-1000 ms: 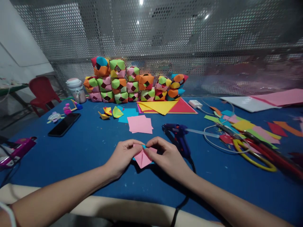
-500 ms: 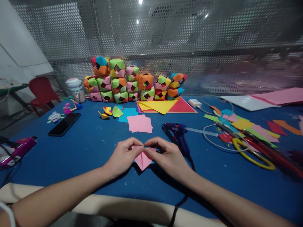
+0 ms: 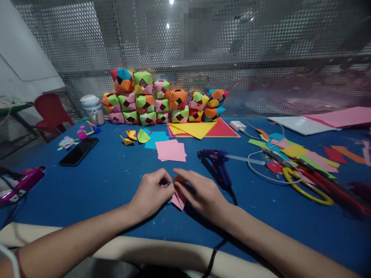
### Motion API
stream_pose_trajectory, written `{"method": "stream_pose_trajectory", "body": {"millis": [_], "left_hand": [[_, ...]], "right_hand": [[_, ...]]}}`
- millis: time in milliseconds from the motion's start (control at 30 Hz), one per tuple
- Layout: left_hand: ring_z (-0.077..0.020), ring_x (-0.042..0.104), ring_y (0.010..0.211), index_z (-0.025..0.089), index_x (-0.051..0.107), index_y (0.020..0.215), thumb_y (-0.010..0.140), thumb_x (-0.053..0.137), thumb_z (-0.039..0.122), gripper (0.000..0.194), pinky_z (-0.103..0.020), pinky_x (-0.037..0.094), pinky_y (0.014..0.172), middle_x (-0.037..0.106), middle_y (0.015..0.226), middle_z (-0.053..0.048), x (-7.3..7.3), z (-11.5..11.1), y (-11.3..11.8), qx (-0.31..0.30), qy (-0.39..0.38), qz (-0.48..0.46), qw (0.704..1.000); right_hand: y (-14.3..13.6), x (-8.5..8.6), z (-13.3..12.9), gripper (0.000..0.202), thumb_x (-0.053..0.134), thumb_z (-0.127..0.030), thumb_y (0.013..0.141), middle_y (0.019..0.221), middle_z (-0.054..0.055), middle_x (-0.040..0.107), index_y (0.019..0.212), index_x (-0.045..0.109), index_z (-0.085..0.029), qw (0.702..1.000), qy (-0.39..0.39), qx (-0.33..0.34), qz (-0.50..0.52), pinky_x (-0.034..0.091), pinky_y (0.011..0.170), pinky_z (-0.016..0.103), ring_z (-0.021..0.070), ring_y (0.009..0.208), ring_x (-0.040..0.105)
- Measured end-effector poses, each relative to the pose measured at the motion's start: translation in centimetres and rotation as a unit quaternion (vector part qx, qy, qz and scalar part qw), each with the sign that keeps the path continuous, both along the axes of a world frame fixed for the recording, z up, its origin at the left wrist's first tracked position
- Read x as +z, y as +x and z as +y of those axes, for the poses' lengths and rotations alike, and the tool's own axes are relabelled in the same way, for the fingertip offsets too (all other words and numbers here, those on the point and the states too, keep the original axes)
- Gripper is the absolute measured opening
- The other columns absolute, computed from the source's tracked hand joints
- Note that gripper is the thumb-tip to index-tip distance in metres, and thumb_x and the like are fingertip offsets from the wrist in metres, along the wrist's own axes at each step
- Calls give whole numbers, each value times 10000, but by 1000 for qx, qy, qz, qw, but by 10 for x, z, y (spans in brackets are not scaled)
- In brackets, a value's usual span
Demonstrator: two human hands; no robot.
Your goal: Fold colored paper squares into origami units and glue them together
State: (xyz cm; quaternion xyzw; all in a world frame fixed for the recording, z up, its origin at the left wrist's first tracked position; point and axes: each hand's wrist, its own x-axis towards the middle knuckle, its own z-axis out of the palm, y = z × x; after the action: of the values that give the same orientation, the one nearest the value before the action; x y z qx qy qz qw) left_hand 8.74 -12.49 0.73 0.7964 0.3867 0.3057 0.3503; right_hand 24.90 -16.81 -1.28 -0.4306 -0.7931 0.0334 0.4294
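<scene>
A small folded paper (image 3: 178,201), pink with a blue-green layer at its edge, is held low over the blue table between my two hands. My left hand (image 3: 152,195) is closed, pinching the paper's left side between thumb and bent index finger. At the paper's right side, my right hand (image 3: 204,193) has its thumb against the fold and its fingers curved over the top edge. Part of the paper is hidden behind my fingers. Just beyond lie pink paper squares (image 3: 171,150) and blue paper squares (image 3: 156,139).
A glue gun (image 3: 216,160) lies right of my hands, its cord running toward me. Yellow-handled scissors (image 3: 307,189) and paper scraps (image 3: 310,154) are farther right. Folded paper blocks (image 3: 145,104) stand stacked at the back. A phone (image 3: 79,151) lies left.
The folded paper has turned, its lower point swinging to the right. My right hand's fingers have lifted and spread slightly, while my left hand keeps its pinch.
</scene>
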Motion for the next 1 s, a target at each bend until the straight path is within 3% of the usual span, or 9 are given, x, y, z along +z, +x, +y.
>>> {"method": "stream_pose_trajectory", "body": {"millis": [133,267,367,600,733,800,1000], "left_hand": [[-85,441,544,157,496,646,705,567,228,116,-202,349,520,512,594,41,-1,5,3,77,-77,-100,989],[-86,460,568,161,448,611,646,582,183,140,-202,360,529,517,633,37,-2,10,6,114,-126,-164,972],[-93,488,618,158,421,581,626,560,142,147,-205,372,555,541,693,20,-3,9,6,94,-163,-180,966],[-72,432,559,165,440,642,613,524,87,117,-183,319,515,454,599,62,-3,3,9,52,-237,-157,957],[-106,528,703,149,553,861,660,538,115,204,-212,405,632,591,788,-1,-3,4,10,23,-268,-180,946],[-122,545,737,137,604,878,728,520,182,177,-227,421,662,619,825,-28,-4,6,9,-12,-275,-165,947],[-99,559,523,138,645,896,811,448,243,238,-202,408,510,604,680,-7,0,8,5,-60,-283,-91,953]], "right_hand": [[-2,9,0,418,520,-268,838,1132,111,603,1237,424,-186,984,-89,-50,148,497,817,350,195,967,599],[-4,12,1,214,523,-319,828,832,52,656,968,563,-163,967,-188,-65,160,496,661,287,159,729,610],[-5,11,3,160,493,-282,837,640,5,595,777,583,-163,971,-185,-79,132,428,554,247,124,577,533],[1,5,9,203,464,-219,831,564,-16,560,654,552,-175,976,-166,-88,112,371,515,233,109,516,482],[2,4,7,202,479,-229,817,548,-19,554,644,563,-170,970,-197,-83,114,364,501,227,106,499,472],[2,3,7,203,488,-249,815,552,-16,560,654,580,-166,966,-214,-81,121,363,496,223,106,501,470],[1,4,7,255,510,-315,812,541,-15,551,629,588,-155,959,-228,-85,143,359,479,217,104,504,464]]}}
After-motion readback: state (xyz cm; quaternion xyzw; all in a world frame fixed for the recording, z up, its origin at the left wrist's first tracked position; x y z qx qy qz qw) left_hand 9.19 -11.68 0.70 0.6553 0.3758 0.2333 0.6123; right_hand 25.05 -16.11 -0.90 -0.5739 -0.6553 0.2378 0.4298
